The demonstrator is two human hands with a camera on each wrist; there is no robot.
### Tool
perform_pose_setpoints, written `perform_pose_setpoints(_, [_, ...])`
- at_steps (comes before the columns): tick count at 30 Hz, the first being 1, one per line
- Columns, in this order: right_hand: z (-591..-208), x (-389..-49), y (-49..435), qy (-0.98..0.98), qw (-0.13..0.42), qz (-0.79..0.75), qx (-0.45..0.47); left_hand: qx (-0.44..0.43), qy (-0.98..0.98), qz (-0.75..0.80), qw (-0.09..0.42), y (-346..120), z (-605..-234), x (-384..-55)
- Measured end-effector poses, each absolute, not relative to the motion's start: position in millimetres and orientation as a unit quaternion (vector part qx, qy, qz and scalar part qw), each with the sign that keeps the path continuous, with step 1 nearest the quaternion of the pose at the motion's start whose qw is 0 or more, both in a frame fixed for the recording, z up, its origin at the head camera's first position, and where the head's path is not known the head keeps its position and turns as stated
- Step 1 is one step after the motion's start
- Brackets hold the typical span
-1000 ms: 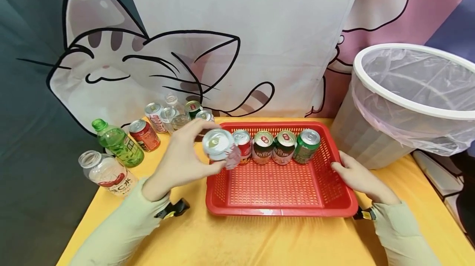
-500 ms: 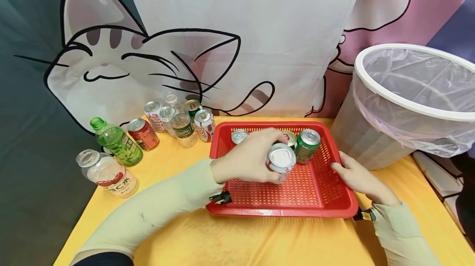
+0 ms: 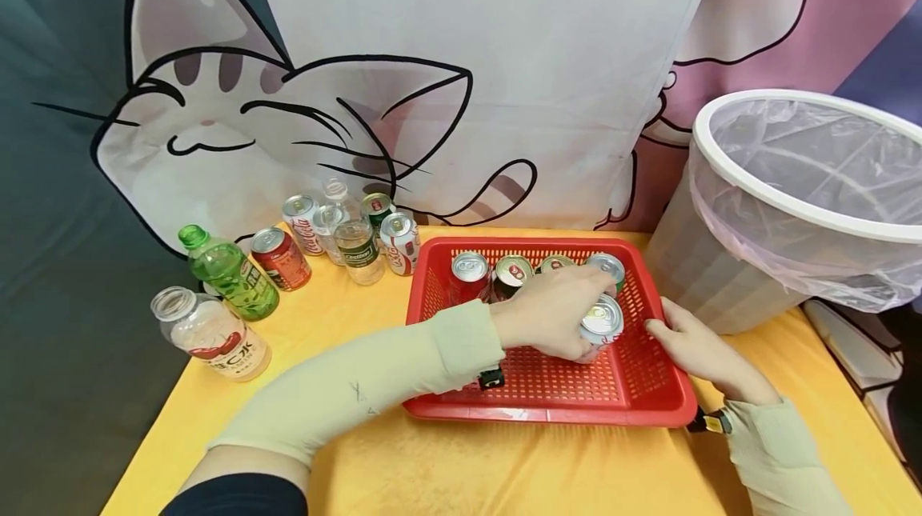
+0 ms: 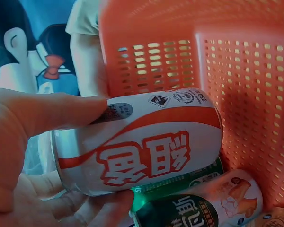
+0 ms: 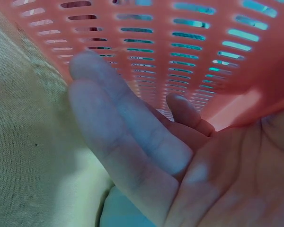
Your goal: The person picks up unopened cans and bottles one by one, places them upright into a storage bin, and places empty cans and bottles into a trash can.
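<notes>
My left hand grips a white soda can with a red band and red lettering, low over the right part of the red basket. In the left wrist view the thumb lies along one side of the can and the fingers bend round the other. Along the basket's back wall stand a red can, dark green cans with gold tops and a green can, partly covered by the hand. My right hand holds the basket's right rim, thumb on top and fingers outside against the slotted wall.
At the left stand a clear jar-like bottle, a green bottle, a red can, a clear water bottle and several more cans, including a white one. A lined bin stands behind right.
My left hand has carried the white can rightward from the basket's left edge, across the row of cans, and lower near the green can. My right hand has stayed on the rim.
</notes>
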State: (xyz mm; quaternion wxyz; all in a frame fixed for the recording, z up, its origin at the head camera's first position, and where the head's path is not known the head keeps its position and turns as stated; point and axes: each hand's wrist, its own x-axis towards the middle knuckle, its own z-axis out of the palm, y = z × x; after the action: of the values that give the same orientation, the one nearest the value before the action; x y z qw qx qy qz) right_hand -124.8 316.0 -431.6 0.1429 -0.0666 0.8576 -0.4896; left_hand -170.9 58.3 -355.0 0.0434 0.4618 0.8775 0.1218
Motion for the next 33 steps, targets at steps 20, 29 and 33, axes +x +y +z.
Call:
perform_pose_setpoints(20, [-432, -125, 317, 0.862, 0.128, -0.482, -0.087, 0.478, 0.877, 0.04, 0.033, 103, -377, -174])
perform_pose_setpoints(29, [-432, -125, 318, 0.857, 0.141, -0.49, -0.072, 0.477, 0.878, -0.002, 0.02, 107, -379, -172])
perform_pose_setpoints(33, [-432, -125, 318, 0.862, 0.141, -0.483, -0.068, 0.488, 0.872, -0.035, -0.011, 106, -379, -170])
